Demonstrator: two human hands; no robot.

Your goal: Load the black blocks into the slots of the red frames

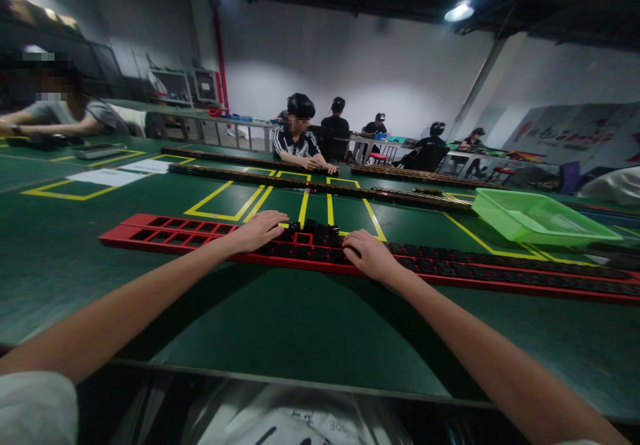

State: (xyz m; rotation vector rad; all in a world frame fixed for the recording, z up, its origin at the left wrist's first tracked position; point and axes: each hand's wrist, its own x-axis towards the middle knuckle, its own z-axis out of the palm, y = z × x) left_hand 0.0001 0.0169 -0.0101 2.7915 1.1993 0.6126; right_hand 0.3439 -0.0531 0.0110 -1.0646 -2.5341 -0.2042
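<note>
A long red frame [170, 245] with two rows of square openings lies across the table in front of me. Black square pieces [470, 269] fill its right part and middle, while the openings at its left end are bare. My left hand [263, 231] rests palm down over the frame, fingers stretched toward a small heap of loose black pieces [320, 229] at the far edge. To the right of that heap, my right hand [369, 253] touches the filled rows, its thumb and forefinger apart. Nothing held shows in either hand; the undersides of the fingers are hidden.
A light green basket [545, 218] stands at the right. Long dark strips [320, 186] lie across the green table [310, 331], marked with yellow tape. White papers [120, 173] lie at the left. One person [299, 141] sits opposite, another [65, 111] at the far left.
</note>
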